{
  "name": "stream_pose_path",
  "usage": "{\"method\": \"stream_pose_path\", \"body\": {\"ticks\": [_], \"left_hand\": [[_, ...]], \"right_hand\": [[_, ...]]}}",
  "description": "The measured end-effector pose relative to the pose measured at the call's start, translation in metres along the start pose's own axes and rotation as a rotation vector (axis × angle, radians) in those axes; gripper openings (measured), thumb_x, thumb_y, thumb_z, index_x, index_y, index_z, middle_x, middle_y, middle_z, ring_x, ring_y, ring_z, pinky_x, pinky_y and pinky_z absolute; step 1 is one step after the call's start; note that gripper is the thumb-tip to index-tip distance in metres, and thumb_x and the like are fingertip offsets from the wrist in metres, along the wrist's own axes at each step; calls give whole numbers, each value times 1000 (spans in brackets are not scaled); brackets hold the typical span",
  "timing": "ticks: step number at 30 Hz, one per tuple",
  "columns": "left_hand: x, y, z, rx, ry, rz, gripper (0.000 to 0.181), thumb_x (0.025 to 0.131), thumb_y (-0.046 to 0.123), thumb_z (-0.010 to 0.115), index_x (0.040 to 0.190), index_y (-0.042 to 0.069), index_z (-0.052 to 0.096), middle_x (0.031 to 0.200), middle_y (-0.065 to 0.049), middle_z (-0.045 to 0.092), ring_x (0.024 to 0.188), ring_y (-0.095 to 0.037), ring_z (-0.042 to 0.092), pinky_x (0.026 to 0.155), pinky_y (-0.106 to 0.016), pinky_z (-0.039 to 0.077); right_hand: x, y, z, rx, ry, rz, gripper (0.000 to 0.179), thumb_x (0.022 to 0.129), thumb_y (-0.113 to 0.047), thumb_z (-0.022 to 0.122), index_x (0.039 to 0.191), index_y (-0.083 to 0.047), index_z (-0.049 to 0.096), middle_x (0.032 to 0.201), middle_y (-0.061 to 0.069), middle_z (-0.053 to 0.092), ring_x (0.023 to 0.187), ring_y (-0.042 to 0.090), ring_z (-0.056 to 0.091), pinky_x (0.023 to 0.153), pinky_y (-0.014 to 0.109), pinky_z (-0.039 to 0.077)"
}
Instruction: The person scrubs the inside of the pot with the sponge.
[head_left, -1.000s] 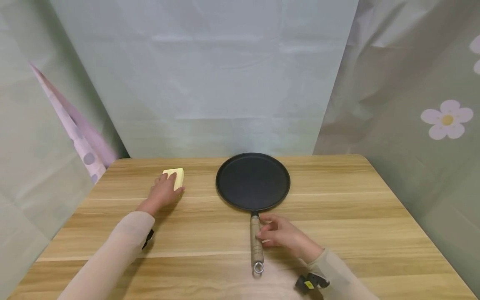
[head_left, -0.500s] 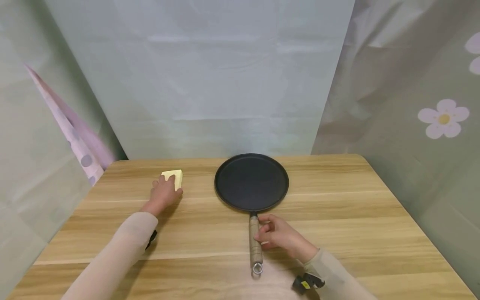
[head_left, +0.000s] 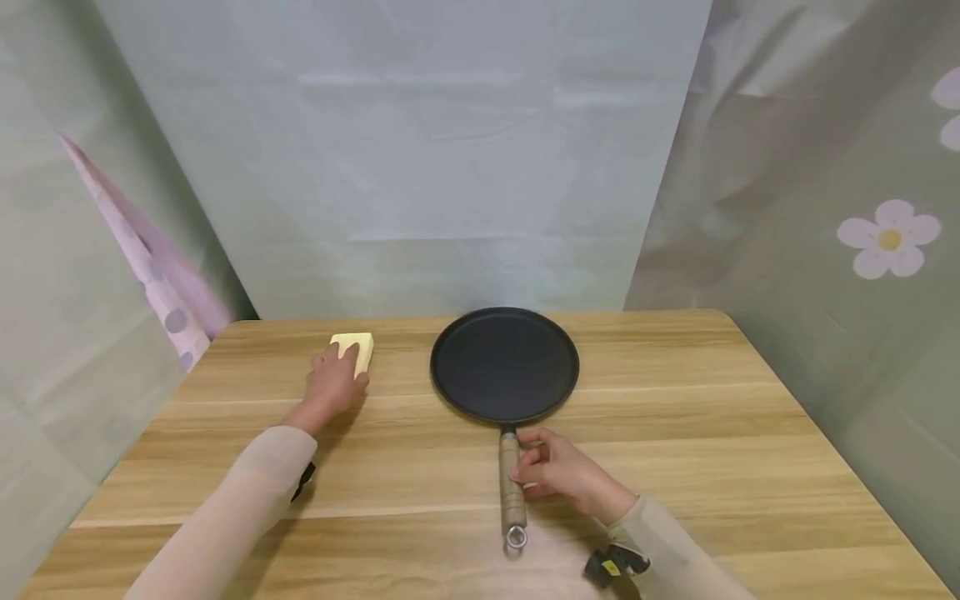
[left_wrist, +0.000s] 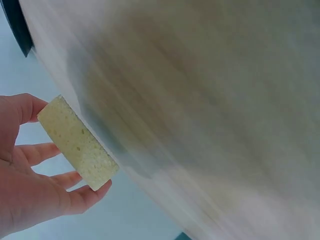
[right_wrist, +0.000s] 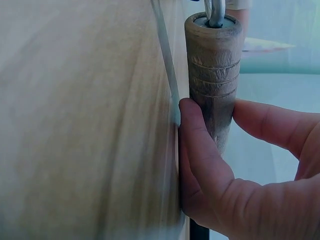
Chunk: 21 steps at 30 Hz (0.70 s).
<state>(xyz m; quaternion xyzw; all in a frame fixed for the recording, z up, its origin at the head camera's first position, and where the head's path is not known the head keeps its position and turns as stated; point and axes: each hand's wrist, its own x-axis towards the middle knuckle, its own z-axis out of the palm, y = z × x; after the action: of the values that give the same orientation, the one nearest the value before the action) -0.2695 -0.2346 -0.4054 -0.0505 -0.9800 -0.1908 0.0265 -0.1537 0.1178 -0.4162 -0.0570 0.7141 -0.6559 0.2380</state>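
At the far left of the table a pale yellow sponge (head_left: 363, 353) lies with my left hand (head_left: 332, 388) over its near part. The left wrist view shows the sponge (left_wrist: 77, 142) gripped between the thumb at one end and the fingers at the other. A black, flat round crepe pan (head_left: 504, 363) lies at the middle back, its wooden handle (head_left: 511, 483) pointing toward me. My right hand (head_left: 562, 471) pinches that handle from the right side. Close up in the right wrist view, thumb and fingertips sit on opposite sides of the handle (right_wrist: 212, 70).
The wood-grain table (head_left: 675, 467) ends at a back edge just behind the pan. A grey-green curtain (head_left: 427, 167) hangs behind it, with a flower-print curtain (head_left: 795, 208) to the right. A metal hanging ring (head_left: 516, 537) sits at the handle's near end.
Over the last half second my left hand and the sponge shift slightly right and away from me. The pan and the right hand stay in place.
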Motion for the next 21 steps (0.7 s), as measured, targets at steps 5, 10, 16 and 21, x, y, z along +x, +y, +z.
{"method": "stream_pose_path", "body": {"ticks": [5,10,16,21], "left_hand": [[-2,8,1,-9,13,58,58,94,15,51,142,-10,32,144,-42,18,121,-63,24,90,-71,31],[0,16,3,-41,16,102,58,94,14,52,144,-8,31,146,-40,16,125,-62,21,93,-72,28],[3,30,6,-56,43,160,58,93,12,54,144,-7,34,147,-39,18,125,-59,24,95,-71,29],[6,46,10,-70,44,202,58,93,12,56,144,-6,35,147,-37,21,127,-59,24,99,-71,26]], "right_hand": [[1,0,0,5,6,4,61,84,1,66,135,12,32,94,11,50,81,18,60,75,39,56],[2,1,0,-3,13,13,59,84,2,65,134,11,34,93,12,51,80,18,60,74,39,56],[4,0,1,5,16,9,58,83,2,66,132,11,35,93,12,50,80,19,60,74,39,56],[3,1,1,8,16,16,58,83,3,66,132,12,35,93,12,50,79,19,59,74,38,56]]}}
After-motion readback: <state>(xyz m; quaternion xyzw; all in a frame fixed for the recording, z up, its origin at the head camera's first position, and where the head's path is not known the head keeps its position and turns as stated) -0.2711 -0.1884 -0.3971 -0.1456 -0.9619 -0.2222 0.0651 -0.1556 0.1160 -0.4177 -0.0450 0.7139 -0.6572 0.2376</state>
